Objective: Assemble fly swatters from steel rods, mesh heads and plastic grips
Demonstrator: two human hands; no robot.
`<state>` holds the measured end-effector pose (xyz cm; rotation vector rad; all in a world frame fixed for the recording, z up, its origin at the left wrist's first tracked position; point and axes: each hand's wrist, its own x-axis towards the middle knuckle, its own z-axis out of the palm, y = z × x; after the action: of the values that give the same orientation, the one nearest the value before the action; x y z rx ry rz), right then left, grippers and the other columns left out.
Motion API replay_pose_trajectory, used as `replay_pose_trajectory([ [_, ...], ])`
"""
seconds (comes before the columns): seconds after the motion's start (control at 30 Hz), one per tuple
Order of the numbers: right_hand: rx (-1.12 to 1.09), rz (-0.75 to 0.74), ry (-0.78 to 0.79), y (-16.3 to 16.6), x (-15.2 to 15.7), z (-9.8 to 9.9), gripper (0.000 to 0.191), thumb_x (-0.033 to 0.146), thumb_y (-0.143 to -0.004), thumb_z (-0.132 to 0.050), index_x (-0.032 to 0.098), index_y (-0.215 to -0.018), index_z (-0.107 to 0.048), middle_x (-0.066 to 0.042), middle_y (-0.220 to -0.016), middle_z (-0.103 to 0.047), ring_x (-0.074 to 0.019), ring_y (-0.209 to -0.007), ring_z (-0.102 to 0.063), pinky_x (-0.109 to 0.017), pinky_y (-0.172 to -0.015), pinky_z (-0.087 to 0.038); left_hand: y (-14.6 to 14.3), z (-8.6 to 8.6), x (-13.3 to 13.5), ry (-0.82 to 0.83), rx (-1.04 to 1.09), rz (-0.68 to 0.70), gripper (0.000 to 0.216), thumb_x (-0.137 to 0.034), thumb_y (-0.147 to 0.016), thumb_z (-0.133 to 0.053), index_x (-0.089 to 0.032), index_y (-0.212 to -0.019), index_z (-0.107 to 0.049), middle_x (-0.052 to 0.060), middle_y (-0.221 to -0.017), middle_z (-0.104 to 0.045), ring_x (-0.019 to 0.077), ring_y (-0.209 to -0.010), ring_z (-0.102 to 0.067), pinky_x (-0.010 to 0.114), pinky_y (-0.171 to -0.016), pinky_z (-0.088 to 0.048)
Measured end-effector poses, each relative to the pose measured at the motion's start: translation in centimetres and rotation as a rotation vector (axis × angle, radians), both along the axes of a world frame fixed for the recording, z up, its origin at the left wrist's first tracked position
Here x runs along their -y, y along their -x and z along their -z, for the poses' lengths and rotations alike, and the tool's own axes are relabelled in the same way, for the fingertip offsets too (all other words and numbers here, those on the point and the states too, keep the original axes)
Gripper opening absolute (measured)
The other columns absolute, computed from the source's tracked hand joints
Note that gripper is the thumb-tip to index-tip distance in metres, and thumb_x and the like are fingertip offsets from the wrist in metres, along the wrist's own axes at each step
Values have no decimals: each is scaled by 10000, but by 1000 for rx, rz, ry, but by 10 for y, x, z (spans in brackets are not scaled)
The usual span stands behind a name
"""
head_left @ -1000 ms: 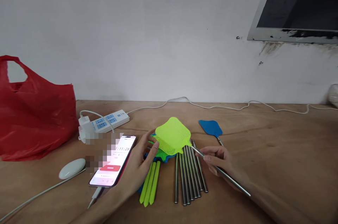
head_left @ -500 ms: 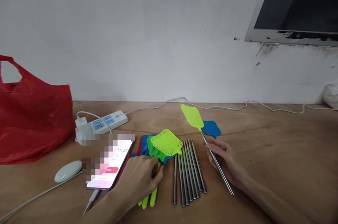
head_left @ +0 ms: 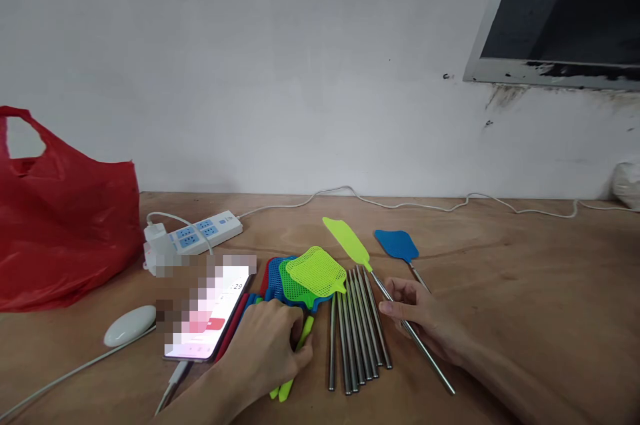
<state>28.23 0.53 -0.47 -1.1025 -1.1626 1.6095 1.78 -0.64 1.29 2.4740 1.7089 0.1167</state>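
Observation:
My right hand (head_left: 420,317) grips the metal rod of a green fly swatter (head_left: 347,239), whose head tilts up just above the table beside a blue fly swatter (head_left: 397,245). My left hand (head_left: 267,348) is curled over the green plastic handles (head_left: 295,361) of a stack of swatter heads (head_left: 307,276), green on top with blue and red below. Several loose metal rods (head_left: 356,328) lie side by side between my hands.
A phone (head_left: 213,318) with a lit screen lies left of the stack, a cable plugged into it. A white power strip (head_left: 193,233), a white oval device (head_left: 129,325) and a red plastic bag (head_left: 60,211) stand further left. A white cable (head_left: 450,205) runs along the wall.
My right hand carried the green swatter from over the stack to the right and has lowered it beside the blue one. My left hand slid down onto the green handles.

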Motion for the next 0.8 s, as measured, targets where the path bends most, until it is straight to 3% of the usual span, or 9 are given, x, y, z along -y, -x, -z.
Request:
replay_pose_trajectory([
  [0.27,122,-41,-40,1,-2,-4,538,436,-537,-918,201,-600,-437,115,-513,-387,-26,-397,-259,-210,-405,-120,0,3,4,27,71,32,120,-278,-724,-569,-207,-642,-621,35,-644,-679,228,-630,-624,291,-536,-240],
  [0.5,135,-47,-5,0,-1,-1,446,596,-749,-733,156,-710,-673,38,-567,-548,-36,-410,-286,-207,-382,-110,-1,-2,5,56,51,51,86,-265,-711,-555,-203,-690,-611,51,-711,-694,238,-659,-619,293,-550,-233],
  [0.67,11,-6,35,0,-3,0,438,595,-733,-749,168,-829,-742,6,-674,-626,-36,-408,-350,-190,-364,-170,0,-1,6,60,60,67,67,-264,-680,-569,-207,-694,-602,41,-684,-682,241,-652,-613,295,-545,-207],
  [0.8,-75,24,11,-3,-6,2,381,526,-727,-794,155,-783,-727,-18,-695,-665,-36,-420,-366,-186,-368,-186,0,0,9,70,144,78,32,-242,-667,-573,-211,-663,-569,11,-635,-660,211,-606,-591,289,-535,-214],
])
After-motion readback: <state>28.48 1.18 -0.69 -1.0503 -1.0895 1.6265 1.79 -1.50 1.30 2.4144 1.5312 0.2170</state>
